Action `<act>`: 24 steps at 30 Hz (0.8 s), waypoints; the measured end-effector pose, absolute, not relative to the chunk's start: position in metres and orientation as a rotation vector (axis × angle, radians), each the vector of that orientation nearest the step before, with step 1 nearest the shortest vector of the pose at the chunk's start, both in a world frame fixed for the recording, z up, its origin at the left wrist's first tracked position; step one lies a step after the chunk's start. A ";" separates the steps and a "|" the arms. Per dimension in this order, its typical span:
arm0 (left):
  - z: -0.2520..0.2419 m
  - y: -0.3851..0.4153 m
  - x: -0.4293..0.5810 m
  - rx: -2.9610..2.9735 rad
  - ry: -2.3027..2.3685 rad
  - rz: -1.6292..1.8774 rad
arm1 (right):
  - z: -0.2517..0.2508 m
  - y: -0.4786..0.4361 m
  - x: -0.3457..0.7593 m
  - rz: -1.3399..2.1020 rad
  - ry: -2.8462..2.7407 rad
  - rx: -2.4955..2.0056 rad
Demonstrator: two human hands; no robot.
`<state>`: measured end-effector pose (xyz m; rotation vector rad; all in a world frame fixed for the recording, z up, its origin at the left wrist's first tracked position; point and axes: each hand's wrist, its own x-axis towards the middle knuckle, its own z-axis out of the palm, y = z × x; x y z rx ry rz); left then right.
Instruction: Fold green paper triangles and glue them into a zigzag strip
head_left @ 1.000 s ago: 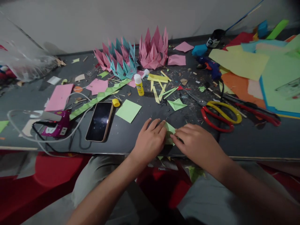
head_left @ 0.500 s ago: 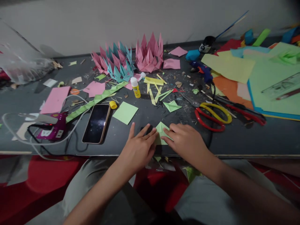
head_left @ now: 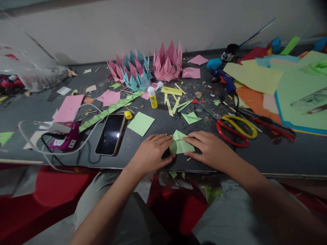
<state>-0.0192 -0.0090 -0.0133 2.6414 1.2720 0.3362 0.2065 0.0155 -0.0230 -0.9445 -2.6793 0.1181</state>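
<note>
Between my hands lies a light green piece of folded paper (head_left: 182, 147), near the table's front edge, with crease lines and a point at its far side. My left hand (head_left: 152, 152) grips the left edge, fingers above and thumb below. The right edge is held by my right hand (head_left: 208, 148), its fingertips and thumb close to the sheet's corner. Just beyond sits another folded green piece (head_left: 191, 117). A flat green square (head_left: 141, 124) rests to the left, beside a phone (head_left: 110, 134).
Scissors (head_left: 236, 127) with red and yellow handles lie at right, near a glue gun (head_left: 226, 81). A glue stick (head_left: 152, 97) stands upright behind the hands. Pink and blue folded-paper crowns (head_left: 167, 66) line the back. Cables loop around a purple adapter (head_left: 66, 137) at left.
The paper has been opened out wider and its creases show. My left fingers have drawn together on its edge, and my right hand has shifted to its right side. The view moved slightly.
</note>
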 end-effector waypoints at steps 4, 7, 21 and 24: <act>-0.017 -0.015 -0.001 2.791 1.396 0.425 | -0.022 0.012 0.202 0.071 -2.667 -0.870; -0.017 -0.017 0.009 2.782 1.453 0.500 | -0.022 0.007 0.196 0.051 -2.673 -0.819; -0.026 -0.001 -0.002 2.511 1.288 0.528 | -0.022 0.022 0.208 0.664 -2.579 -0.910; -0.023 0.002 -0.005 2.408 1.253 0.523 | -0.022 0.020 0.202 0.744 -2.440 -1.071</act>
